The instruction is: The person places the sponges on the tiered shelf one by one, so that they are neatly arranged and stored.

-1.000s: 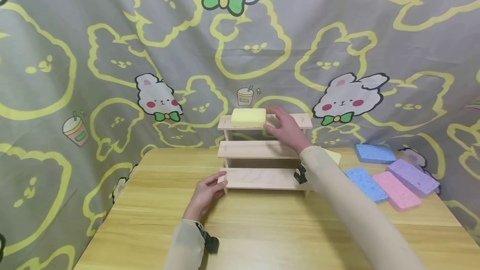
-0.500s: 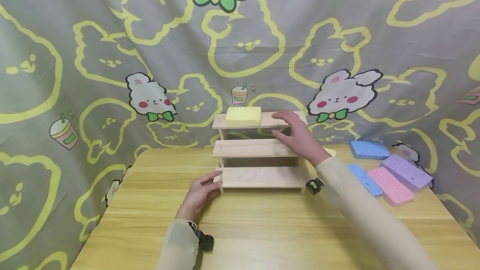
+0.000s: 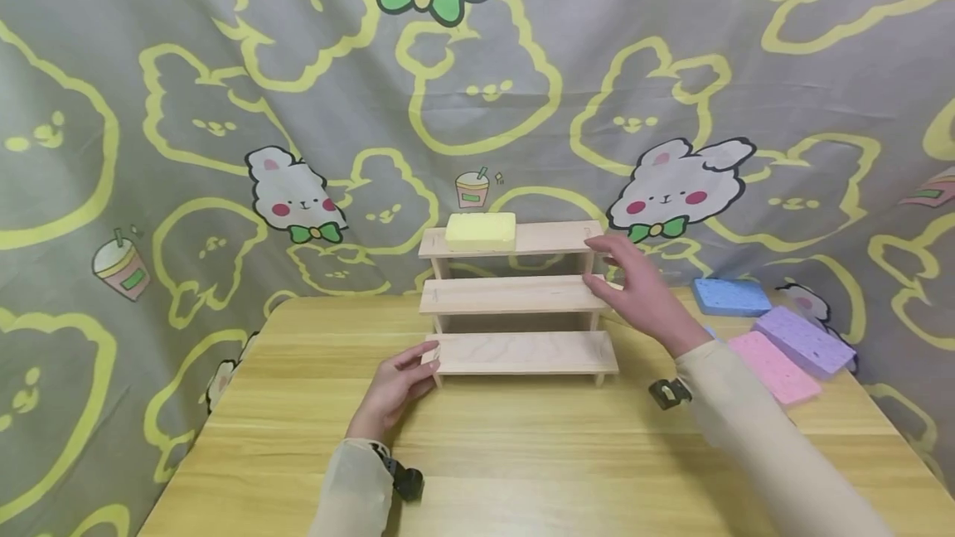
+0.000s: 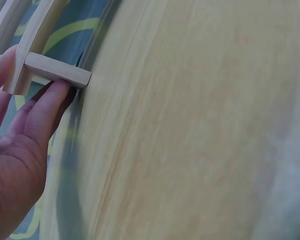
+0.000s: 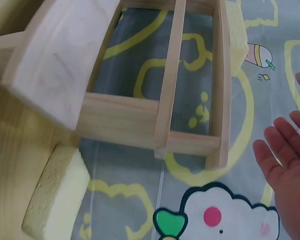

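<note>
A three-tier wooden stepped rack [image 3: 515,295] stands on the table. On the left part of its top tier lies a yellow sponge [image 3: 481,232], also partly seen as a yellow sponge [image 5: 236,37] in the right wrist view. My left hand [image 3: 395,384] grips the left end of the bottom tier; in the left wrist view its digits touch the shelf board [image 4: 35,37] and the leg [image 4: 57,69]. Off the rack's right side, my right hand [image 3: 634,288] is held with fingers spread and bent slightly, nothing between them. The right wrist view shows this hand [image 5: 295,175] apart from the rack.
Right of the rack lie a blue sponge [image 3: 731,297], a purple sponge [image 3: 804,341] and a pink sponge [image 3: 776,367]. A second yellow sponge [image 5: 57,195] rests beside the rack. My right arm mostly hides another blue sponge. A patterned cloth [image 3: 358,114] hangs behind the table [image 3: 522,454].
My right hand has moved away from the yellow sponge on the top tier, to the right and lower, past the rack's end. The left hand stays on the bottom tier.
</note>
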`<act>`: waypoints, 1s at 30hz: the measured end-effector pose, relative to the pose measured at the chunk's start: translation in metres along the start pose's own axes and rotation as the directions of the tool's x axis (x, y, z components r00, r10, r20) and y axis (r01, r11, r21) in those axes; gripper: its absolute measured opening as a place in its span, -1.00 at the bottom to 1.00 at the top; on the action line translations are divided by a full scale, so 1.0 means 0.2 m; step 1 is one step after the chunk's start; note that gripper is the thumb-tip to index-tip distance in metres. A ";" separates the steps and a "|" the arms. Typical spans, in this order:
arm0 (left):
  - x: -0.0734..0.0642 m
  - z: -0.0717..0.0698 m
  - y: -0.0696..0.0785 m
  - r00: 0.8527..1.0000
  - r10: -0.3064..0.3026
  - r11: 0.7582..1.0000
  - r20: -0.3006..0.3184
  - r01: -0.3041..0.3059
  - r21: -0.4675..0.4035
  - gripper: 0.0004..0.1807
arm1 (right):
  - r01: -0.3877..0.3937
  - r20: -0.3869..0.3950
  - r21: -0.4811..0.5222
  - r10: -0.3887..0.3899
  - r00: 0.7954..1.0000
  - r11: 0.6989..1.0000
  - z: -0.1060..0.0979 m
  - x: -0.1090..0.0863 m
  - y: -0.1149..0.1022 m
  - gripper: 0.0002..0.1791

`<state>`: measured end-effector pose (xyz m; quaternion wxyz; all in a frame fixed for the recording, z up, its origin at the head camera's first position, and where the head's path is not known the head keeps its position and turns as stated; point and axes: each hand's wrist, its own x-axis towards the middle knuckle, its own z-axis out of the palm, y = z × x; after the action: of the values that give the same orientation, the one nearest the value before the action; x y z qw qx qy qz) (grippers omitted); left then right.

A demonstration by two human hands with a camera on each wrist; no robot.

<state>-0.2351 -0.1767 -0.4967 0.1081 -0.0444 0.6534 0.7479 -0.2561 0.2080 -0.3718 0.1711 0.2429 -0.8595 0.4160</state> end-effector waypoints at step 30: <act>0.00 0.01 0.00 1.000 -0.006 1.000 -0.023 0.005 -0.028 -0.52 | -0.192 0.086 -0.143 0.206 0.975 0.971 -0.21 -0.30 0.28 -0.31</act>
<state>-0.2344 -0.1754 -0.4970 0.1019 -0.0566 0.6438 0.7563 -0.2340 0.2886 -0.4123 0.1014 0.1639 -0.9129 0.3597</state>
